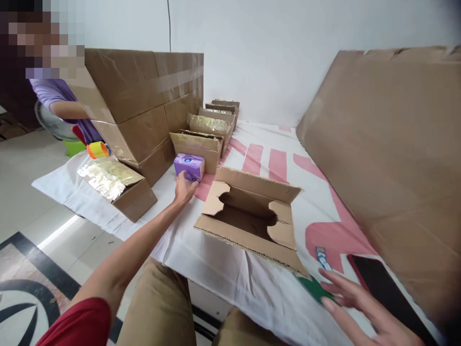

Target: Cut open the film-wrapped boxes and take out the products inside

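My left hand (185,189) reaches forward, its fingers closed on the near lower edge of a purple tissue pack (189,165). The pack sits on the cloth, in front of a row of cardboard boxes. An open cardboard box (248,223) stands to the right of that hand, flaps spread out; no contents show in the visible part of its dark inside. At the lower right, my right hand (356,307) holds nothing, with fingers apart. It is close to a black phone with a red edge (387,293) and partly out of the frame.
Several cardboard boxes (211,126) line up toward the wall. Large cardboard walls rise at left (144,96) and right (389,144). A taped box (135,197) and a yellow-orange tape roll (96,150) lie left. Another person's purple sleeve (54,89) shows behind.
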`<state>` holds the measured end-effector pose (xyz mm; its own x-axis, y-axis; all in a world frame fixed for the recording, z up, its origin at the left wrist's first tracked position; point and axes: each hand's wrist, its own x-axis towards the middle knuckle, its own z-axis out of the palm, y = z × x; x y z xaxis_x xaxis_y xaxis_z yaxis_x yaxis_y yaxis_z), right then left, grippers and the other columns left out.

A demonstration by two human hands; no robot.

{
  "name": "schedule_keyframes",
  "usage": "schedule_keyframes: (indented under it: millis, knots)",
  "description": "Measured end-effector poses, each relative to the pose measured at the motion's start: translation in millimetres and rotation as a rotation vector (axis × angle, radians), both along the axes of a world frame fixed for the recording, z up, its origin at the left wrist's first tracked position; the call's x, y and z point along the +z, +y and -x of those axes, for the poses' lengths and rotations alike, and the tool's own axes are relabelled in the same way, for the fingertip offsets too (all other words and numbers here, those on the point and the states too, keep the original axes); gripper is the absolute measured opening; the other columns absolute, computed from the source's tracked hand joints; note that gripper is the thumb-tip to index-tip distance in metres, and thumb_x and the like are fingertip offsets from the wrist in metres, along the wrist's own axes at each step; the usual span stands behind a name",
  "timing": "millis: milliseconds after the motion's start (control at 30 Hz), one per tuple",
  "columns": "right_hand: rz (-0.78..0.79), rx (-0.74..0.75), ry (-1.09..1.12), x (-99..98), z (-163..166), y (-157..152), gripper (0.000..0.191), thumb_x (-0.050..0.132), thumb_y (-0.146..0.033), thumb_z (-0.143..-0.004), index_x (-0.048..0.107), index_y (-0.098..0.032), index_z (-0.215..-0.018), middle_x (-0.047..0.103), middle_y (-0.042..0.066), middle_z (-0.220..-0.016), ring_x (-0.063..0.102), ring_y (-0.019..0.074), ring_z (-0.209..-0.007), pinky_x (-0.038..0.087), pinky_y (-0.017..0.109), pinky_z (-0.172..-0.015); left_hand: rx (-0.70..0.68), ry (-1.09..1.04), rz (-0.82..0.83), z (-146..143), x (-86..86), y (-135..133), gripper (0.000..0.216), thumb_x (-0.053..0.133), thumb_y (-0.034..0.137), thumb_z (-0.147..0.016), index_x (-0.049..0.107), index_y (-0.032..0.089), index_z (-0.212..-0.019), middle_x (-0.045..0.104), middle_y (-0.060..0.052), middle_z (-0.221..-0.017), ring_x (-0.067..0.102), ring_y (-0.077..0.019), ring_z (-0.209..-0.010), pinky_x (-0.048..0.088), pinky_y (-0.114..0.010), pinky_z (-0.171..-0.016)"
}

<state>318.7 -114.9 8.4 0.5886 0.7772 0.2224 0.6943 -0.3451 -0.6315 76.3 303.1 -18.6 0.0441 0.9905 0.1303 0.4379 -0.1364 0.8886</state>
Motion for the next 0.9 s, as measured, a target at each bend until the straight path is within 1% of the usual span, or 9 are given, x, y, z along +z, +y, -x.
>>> schedule_keyframes:
  millis: [100, 167, 300, 367, 500, 600, 667, 767, 900]
  knots:
    - [0.031, 0.049, 0.110, 5.9, 8, 23, 0.060, 0.069, -0.069, -0.077, 0.063, -0.048, -0.132, 0.076, 0.010, -0.124, 0.077, 0.0381, -0.091, 0.065, 0.058, -0.080, -0.203, -0.010, 0.025, 41, -2.3, -58, 0.056, 0.068, 0.017, -0.072, 0.059, 0.021, -0.127, 0.065, -0.011, -0.125, 0.071, -0.0221, -0.090, 0.059, -0.040, -0.084]
    - [0.088, 0.101, 0.154, 12.6, 7, 42, 0.081, 0.074, -0.069, -0.073, 0.054, -0.040, -0.146, 0.069, 0.013, -0.140, 0.076, 0.0379, -0.100, 0.065, 0.057, -0.083, -0.475, -0.058, -0.010, 66, -0.3, -95, 0.063, 0.071, 0.023, -0.073, 0.059, 0.025, -0.135, 0.062, -0.013, -0.138, 0.070, -0.0265, -0.108, 0.059, -0.042, -0.092]
    - [0.052, 0.262, 0.247, 17.2, 1, 82, 0.104, 0.082, -0.066, -0.068, 0.042, -0.031, -0.157, 0.059, 0.016, -0.152, 0.065, 0.0388, -0.129, 0.060, 0.052, -0.101, -0.667, -0.175, 0.004, 72, 12.8, -143, 0.089, 0.084, 0.038, -0.073, 0.046, 0.031, -0.154, 0.046, -0.014, -0.162, 0.053, -0.0339, -0.142, 0.052, -0.045, -0.110]
    - [0.002, 0.311, 0.321, 12.5, 3, 97, 0.101, 0.082, -0.065, -0.070, 0.042, -0.029, -0.155, 0.059, 0.016, -0.151, 0.063, 0.0370, -0.133, 0.058, 0.049, -0.104, -0.629, -0.274, -0.002, 57, 18.4, -152, 0.084, 0.083, 0.046, -0.077, 0.048, 0.030, -0.152, 0.047, -0.013, -0.161, 0.052, -0.0334, -0.143, 0.051, -0.044, -0.112]
    - [-0.085, 0.248, 0.402, 1.0, 20, 118, 0.089, 0.077, -0.064, -0.078, 0.044, -0.027, -0.152, 0.063, 0.017, -0.145, 0.067, 0.0340, -0.127, 0.058, 0.048, -0.103, -0.404, -0.409, -0.033, 33, 24.8, -145, 0.042, 0.060, 0.048, -0.097, 0.063, 0.024, -0.131, 0.069, -0.011, -0.133, 0.067, -0.0263, -0.122, 0.056, -0.040, -0.102]
    - [-0.106, 0.248, 0.443, 3.6, 44, 144, 0.083, 0.075, -0.059, -0.082, 0.044, -0.025, -0.150, 0.066, 0.017, -0.141, 0.071, 0.0323, -0.119, 0.060, 0.046, -0.098, -0.267, -0.408, -0.110, 38, 31.4, -126, 0.032, 0.051, 0.042, -0.101, 0.067, 0.022, -0.120, 0.074, -0.009, -0.122, 0.070, -0.0231, -0.112, 0.057, -0.036, -0.097]
    - [-0.121, 0.284, 0.443, 9.0, 64, 173, 0.079, 0.073, -0.056, -0.084, 0.044, -0.023, -0.150, 0.067, 0.016, -0.140, 0.072, 0.0313, -0.117, 0.060, 0.046, -0.098, -0.176, -0.414, -0.165, 49, 36.3, -105, 0.033, 0.049, 0.041, -0.102, 0.066, 0.022, -0.124, 0.073, -0.009, -0.123, 0.070, -0.0226, -0.114, 0.056, -0.036, -0.101]
    - [-0.172, 0.328, 0.429, 8.9, 93, 227, 0.080, 0.071, -0.054, -0.084, 0.043, -0.021, -0.151, 0.064, 0.017, -0.143, 0.072, 0.0304, -0.116, 0.059, 0.046, -0.100, 0.014, -0.401, -0.177, 64, 36.3, -72, 0.049, 0.054, 0.039, -0.100, 0.050, 0.022, -0.146, 0.062, -0.014, -0.144, 0.060, -0.0255, -0.136, 0.049, -0.041, -0.115]
    - [-0.225, 0.382, 0.423, -19.0, 120, 284, 0.080, 0.070, -0.052, -0.081, 0.044, -0.018, -0.148, 0.066, 0.020, -0.138, 0.072, 0.0316, -0.114, 0.058, 0.049, -0.100, 0.137, -0.284, -0.212, 71, 13.5, -62, 0.083, 0.065, 0.038, -0.092, 0.025, 0.018, -0.161, 0.027, -0.021, -0.171, 0.024, -0.0314, -0.162, 0.023, -0.051, -0.132]
